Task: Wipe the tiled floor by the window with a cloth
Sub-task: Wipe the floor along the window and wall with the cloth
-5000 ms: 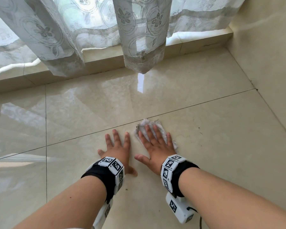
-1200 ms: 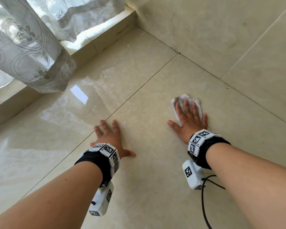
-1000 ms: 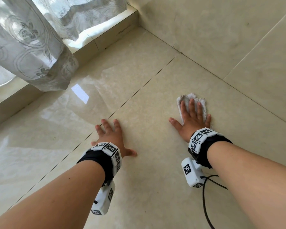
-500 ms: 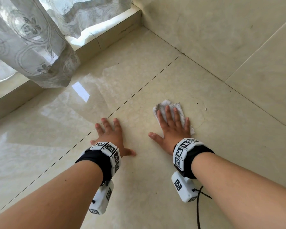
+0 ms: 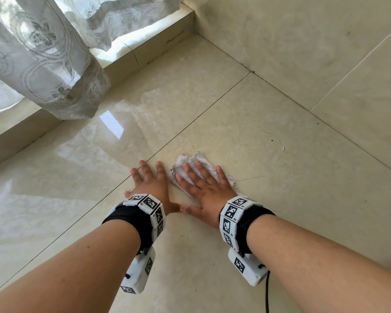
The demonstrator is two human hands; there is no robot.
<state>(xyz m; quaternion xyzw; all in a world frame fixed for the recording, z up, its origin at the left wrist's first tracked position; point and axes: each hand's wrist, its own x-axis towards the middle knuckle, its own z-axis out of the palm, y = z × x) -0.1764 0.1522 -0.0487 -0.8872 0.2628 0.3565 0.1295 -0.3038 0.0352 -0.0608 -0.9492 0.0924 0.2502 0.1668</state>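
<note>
Fingers (image 5: pixel 203 173) of the right hand (image 5: pixel 207 193) lie straight and spread, pressed flat on top of the cloth (image 5: pixel 180 166), with nothing curled round it; the thumb sticks out sideways onto bare tile. The cloth is a small, frayed white rag, greyed with dirt at its far left edge, and it shows past the fingertips and along the little-finger side of the hand. Just beside it, the left hand (image 5: pixel 152 188) rests palm down on the tiled floor (image 5: pixel 280 199), fingers straight and slightly fanned, holding nothing. The two thumbs nearly meet.

Each wrist carries a black band ringed with white blocks printed with square black codes, left band (image 5: pixel 149 208) and right band (image 5: pixel 233 220), and a white module hangs under each forearm. A dark cable (image 5: pixel 266 297) runs down from the right one.

The cloth sits just on the near side of a grout line (image 5: pixel 190 129) that runs diagonally across the floor, well apart from the floor's far corner. A few dark specks and a thin strand (image 5: pixel 280 143) lie on the tile beyond the cloth to the right. Along the floor's far left edge rises a low ledge (image 5: pixel 145 55), with a lace curtain (image 5: pixel 54 71) hanging over it; along the far right edge stands a tiled wall (image 5: pixel 303 41).
</note>
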